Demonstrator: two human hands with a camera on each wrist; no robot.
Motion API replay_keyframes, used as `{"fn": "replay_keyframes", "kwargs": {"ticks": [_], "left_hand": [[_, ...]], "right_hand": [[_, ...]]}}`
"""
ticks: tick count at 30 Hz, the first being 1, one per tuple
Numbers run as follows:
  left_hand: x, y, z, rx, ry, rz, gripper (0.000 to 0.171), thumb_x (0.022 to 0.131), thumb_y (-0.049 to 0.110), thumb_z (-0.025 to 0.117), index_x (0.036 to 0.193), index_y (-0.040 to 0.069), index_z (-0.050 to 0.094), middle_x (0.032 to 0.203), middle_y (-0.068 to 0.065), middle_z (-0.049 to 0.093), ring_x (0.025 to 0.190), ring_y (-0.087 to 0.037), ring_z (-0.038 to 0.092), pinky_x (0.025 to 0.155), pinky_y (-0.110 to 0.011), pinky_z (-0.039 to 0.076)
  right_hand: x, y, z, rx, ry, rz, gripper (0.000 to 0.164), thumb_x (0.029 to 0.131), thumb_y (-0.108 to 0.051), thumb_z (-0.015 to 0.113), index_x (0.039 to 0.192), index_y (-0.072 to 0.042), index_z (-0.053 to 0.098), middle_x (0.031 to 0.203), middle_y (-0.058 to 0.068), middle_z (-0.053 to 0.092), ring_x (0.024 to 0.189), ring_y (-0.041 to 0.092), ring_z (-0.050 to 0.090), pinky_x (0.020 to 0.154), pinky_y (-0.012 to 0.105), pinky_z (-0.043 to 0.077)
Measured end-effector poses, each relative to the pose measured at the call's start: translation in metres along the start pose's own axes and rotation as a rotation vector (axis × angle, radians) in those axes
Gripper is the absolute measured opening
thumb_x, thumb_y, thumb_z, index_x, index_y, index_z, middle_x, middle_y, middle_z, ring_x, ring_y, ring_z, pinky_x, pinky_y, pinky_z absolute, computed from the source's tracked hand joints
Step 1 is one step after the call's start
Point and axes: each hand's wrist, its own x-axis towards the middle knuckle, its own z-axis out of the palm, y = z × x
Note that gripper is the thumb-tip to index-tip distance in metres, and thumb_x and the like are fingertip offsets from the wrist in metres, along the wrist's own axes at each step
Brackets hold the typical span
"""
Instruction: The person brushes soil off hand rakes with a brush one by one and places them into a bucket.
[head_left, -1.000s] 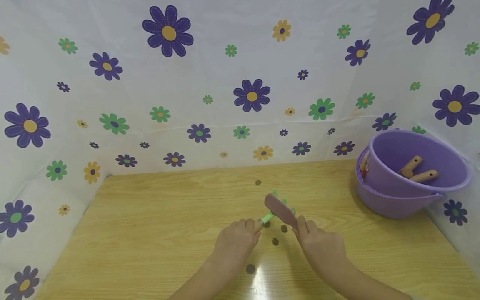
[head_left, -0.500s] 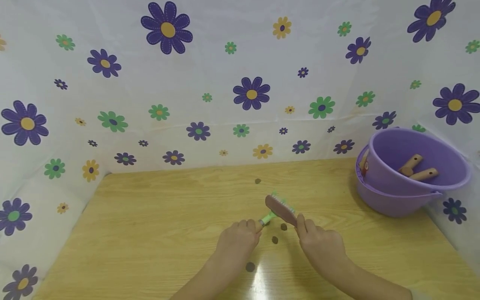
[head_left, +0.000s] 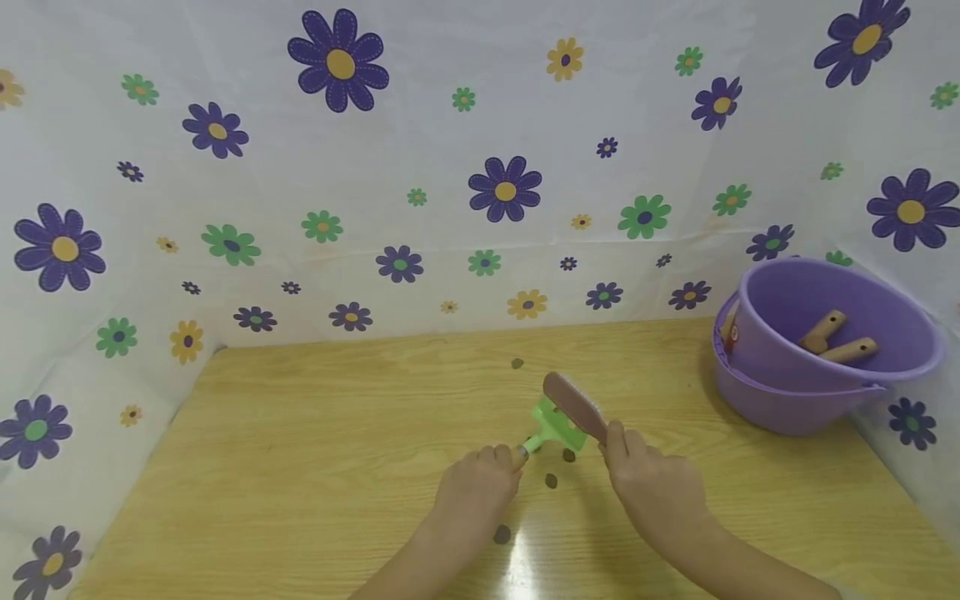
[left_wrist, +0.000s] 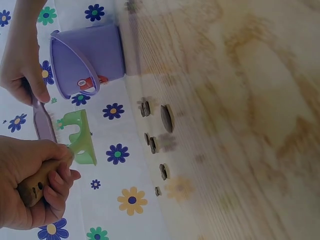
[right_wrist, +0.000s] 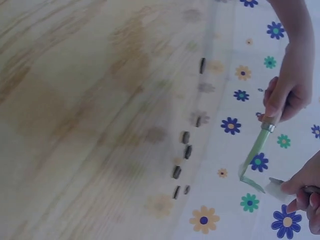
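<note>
My left hand (head_left: 476, 492) grips the wooden handle (left_wrist: 39, 186) of a small green rake (head_left: 551, 428). The rake's toothed head is held up over the table, its broad face showing in the head view. In my right hand (head_left: 656, 483) is a brush (head_left: 576, 405) with a flat pinkish-brown back, the thumb lying along it. Pale bristles (left_wrist: 54, 122) face the rake in the left wrist view. The brush overlaps the far side of the rake head in the head view. Below both tools, several dark flat stones (head_left: 551, 481) lie scattered on the wooden table (head_left: 315, 467).
A purple bucket (head_left: 787, 412) stands at the right rear of the table, its handle hanging down in front. Wooden tool handles (head_left: 851, 351) poke up inside it. White flower-printed cloth (head_left: 420, 133) walls the back and both sides.
My right hand and the brush have shifted slightly right and away. The rake has turned, so its green head, earlier mostly behind the brush, now shows broadly. The stones stay put.
</note>
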Motion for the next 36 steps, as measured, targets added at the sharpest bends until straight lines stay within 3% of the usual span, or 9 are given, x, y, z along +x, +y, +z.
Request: {"fn": "replay_keyframes", "kwargs": {"ticks": [4, 7, 11, 14, 16, 20, 23, 28, 36], "left_hand": [[-0.001, -0.002, 0.001, 0.013, 0.029, 0.001, 0.026, 0.085, 0.025, 0.071, 0.072, 0.006, 0.057, 0.055, 0.006, 0.04, 0.046, -0.001, 0.023, 0.036, -0.006, 0.02], [0.0, -0.003, 0.002, 0.018, 0.054, 0.007, 0.027, 0.085, 0.025, 0.071, 0.072, 0.007, 0.056, 0.055, 0.006, 0.038, 0.047, -0.001, 0.022, 0.036, -0.007, 0.019], [0.0, -0.003, 0.001, 0.034, 0.061, 0.008, 0.029, 0.084, 0.027, 0.072, 0.071, 0.008, 0.054, 0.054, 0.006, 0.035, 0.047, -0.002, 0.021, 0.037, -0.007, 0.017], [0.001, -0.003, 0.001, 0.043, 0.068, 0.011, 0.029, 0.084, 0.027, 0.072, 0.072, 0.009, 0.054, 0.054, 0.007, 0.035, 0.047, -0.002, 0.02, 0.037, -0.007, 0.016], [0.001, -0.003, 0.002, 0.05, 0.077, 0.02, 0.029, 0.083, 0.027, 0.073, 0.071, 0.01, 0.053, 0.054, 0.007, 0.034, 0.047, -0.002, 0.019, 0.038, -0.007, 0.015], [0.001, -0.002, 0.002, 0.041, 0.075, 0.024, 0.029, 0.083, 0.027, 0.073, 0.071, 0.01, 0.053, 0.054, 0.007, 0.034, 0.048, -0.002, 0.019, 0.038, -0.008, 0.014], [0.002, -0.003, 0.0, 0.052, 0.064, 0.026, 0.029, 0.085, 0.029, 0.071, 0.072, 0.01, 0.054, 0.054, 0.007, 0.035, 0.048, -0.002, 0.019, 0.039, -0.008, 0.015], [0.004, -0.004, -0.001, 0.082, 0.072, 0.052, 0.027, 0.085, 0.031, 0.07, 0.076, 0.009, 0.058, 0.056, 0.007, 0.039, 0.048, -0.001, 0.022, 0.04, -0.007, 0.018], [0.002, -0.004, 0.0, 0.023, 0.07, 0.038, 0.027, 0.084, 0.028, 0.072, 0.074, 0.007, 0.056, 0.055, 0.006, 0.039, 0.049, -0.002, 0.024, 0.041, -0.008, 0.019]], "right_hand": [[0.004, 0.001, -0.004, 0.045, 0.032, 0.011, 0.054, 0.106, -0.022, 0.026, 0.083, 0.01, 0.063, 0.052, 0.011, 0.054, 0.028, 0.012, 0.042, 0.023, 0.017, 0.023], [0.008, 0.001, -0.007, 0.088, -0.01, 0.04, 0.058, 0.106, -0.029, 0.024, 0.074, 0.005, 0.058, 0.05, 0.005, 0.049, 0.029, 0.008, 0.037, 0.025, 0.016, 0.021], [0.013, 0.002, -0.013, 0.286, -0.292, 0.203, 0.046, 0.103, -0.035, 0.038, 0.069, -0.007, 0.053, 0.051, -0.006, 0.04, 0.039, 0.002, 0.025, 0.033, 0.013, 0.018], [0.018, 0.002, -0.018, 0.481, -0.512, 0.37, 0.03, 0.097, -0.03, 0.053, 0.073, -0.011, 0.054, 0.054, -0.009, 0.04, 0.044, 0.002, 0.03, 0.036, 0.015, 0.024], [0.021, 0.002, -0.021, 0.575, -0.584, 0.432, 0.025, 0.096, -0.027, 0.056, 0.075, -0.012, 0.055, 0.055, -0.009, 0.038, 0.045, 0.003, 0.032, 0.038, 0.016, 0.027], [0.024, 0.0, -0.023, 0.704, -0.641, 0.484, 0.022, 0.097, -0.025, 0.055, 0.082, -0.01, 0.059, 0.055, -0.009, 0.038, 0.045, 0.002, 0.031, 0.039, 0.016, 0.028], [0.025, -0.003, -0.025, 0.735, -0.68, 0.491, 0.024, 0.097, -0.028, 0.054, 0.083, -0.01, 0.06, 0.055, -0.009, 0.038, 0.045, 0.002, 0.031, 0.039, 0.016, 0.028], [0.025, -0.007, -0.025, 0.754, -0.718, 0.465, 0.025, 0.097, -0.028, 0.054, 0.08, -0.011, 0.059, 0.055, -0.009, 0.039, 0.045, 0.001, 0.031, 0.038, 0.014, 0.027], [0.023, -0.009, -0.021, 0.722, -0.699, 0.415, 0.025, 0.096, -0.023, 0.055, 0.077, -0.008, 0.059, 0.054, -0.009, 0.039, 0.043, 0.0, 0.031, 0.037, 0.011, 0.026]]}}
